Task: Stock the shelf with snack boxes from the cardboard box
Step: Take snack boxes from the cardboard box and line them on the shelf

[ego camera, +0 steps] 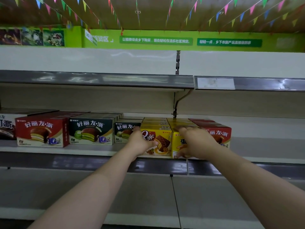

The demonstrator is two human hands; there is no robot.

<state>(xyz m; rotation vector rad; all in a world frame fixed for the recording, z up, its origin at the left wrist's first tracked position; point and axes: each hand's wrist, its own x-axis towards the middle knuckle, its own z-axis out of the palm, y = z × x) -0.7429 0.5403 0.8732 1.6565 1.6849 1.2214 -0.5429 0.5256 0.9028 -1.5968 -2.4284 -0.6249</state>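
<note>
Left hand (140, 142) grips the yellow Q box (158, 141) at its left edge, right hand (196, 142) lies spread over the yellow box beside it (179, 142), both mid-frame on the shelf (92, 150), risk: uneven push skews the row or tips a front box off the edge.

The red box (42, 132) reads 好丽友·派, with a "10" near its lower corner — the same brand and number stand on the dark green box (91, 131). The yellow box (156, 141) shows "Q蒂". Its yellow neighbour (179, 141) shows 蛋. The green wall banner (156, 40) carries white Chinese lines, too blurred to read surely.
</note>
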